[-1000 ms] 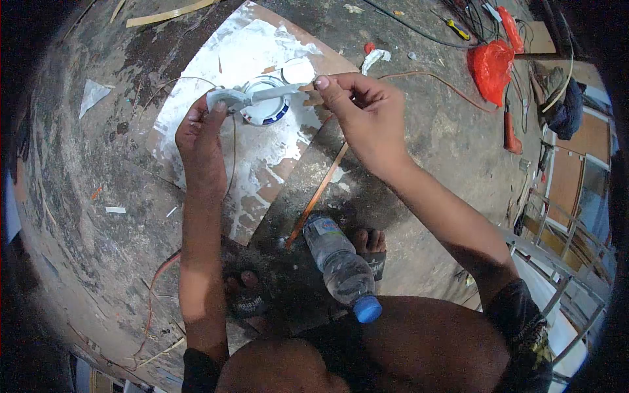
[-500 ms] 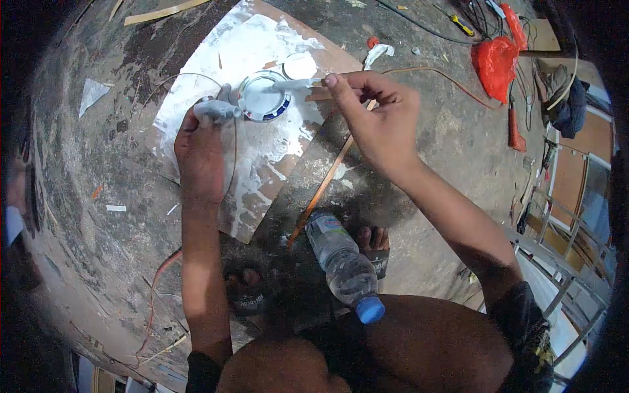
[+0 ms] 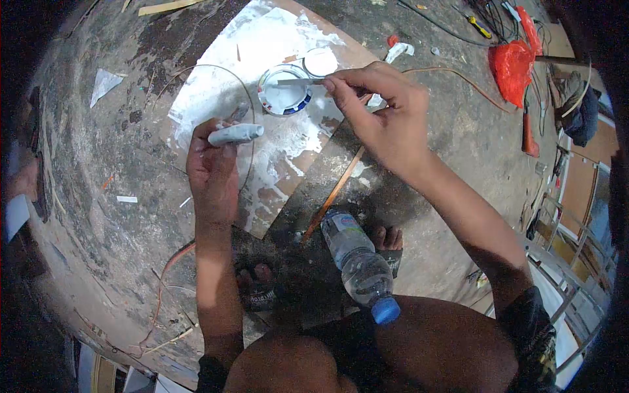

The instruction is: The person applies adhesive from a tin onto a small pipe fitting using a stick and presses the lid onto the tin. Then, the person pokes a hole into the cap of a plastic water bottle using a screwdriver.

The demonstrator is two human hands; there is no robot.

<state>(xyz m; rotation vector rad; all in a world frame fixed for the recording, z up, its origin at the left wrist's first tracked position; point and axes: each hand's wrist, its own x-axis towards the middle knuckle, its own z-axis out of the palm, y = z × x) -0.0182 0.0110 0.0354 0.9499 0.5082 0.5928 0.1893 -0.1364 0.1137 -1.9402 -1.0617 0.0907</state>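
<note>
My left hand (image 3: 213,164) is closed around a short whitish cylinder (image 3: 236,134), smeared with white, its blunt end pointing right. What exactly the cylinder is, I cannot tell. Between thumb and fingertips, my right hand (image 3: 390,118) pinches a thin flat grey stick (image 3: 298,82). The stick's free end lies over a round open tin (image 3: 283,110) with white paint-like liquid inside. Behind the tin is a white round lid (image 3: 321,62). Both tin and lid rest on a board (image 3: 270,208) covered in white splashes.
A plastic bottle (image 3: 365,275) with a blue cap stands near my feet, beside a thin wooden strip (image 3: 335,196). Farther right lie a red plastic bag (image 3: 511,72), a yellow-handled screwdriver (image 3: 480,27) and cables. A thin wire loops past my left hand.
My left hand has drawn the cylinder back from the tin and a little toward me. The stick in my right hand stays over the tin. The whole view has shifted slightly.
</note>
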